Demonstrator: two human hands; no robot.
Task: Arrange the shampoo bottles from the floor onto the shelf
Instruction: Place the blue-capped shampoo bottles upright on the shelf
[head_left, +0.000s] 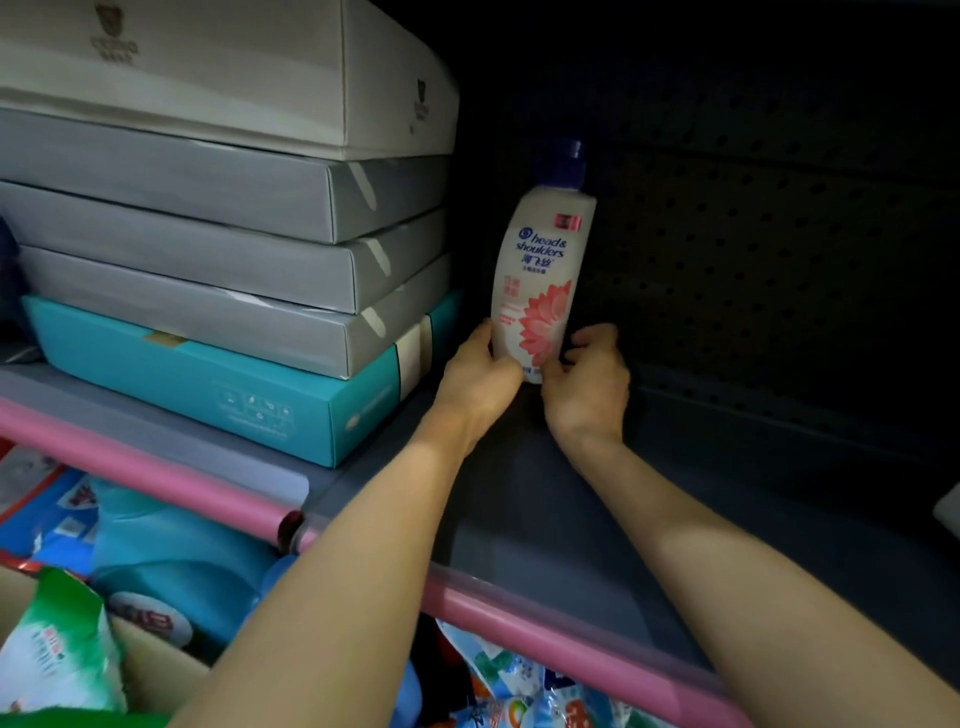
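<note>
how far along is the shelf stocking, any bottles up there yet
Done: nothing clearly; no other bottle shows on the dark shelf. In hand: one white shampoo bottle, upright near the back, gripped low by the left hand and right hand. Left: letting go, then any bottles on the floor, which is out of view.

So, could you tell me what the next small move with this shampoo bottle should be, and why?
Probably let go: the shampoo bottle stands upright at the back of the shelf, label forward, with the left hand and right hand holding its base.
</note>
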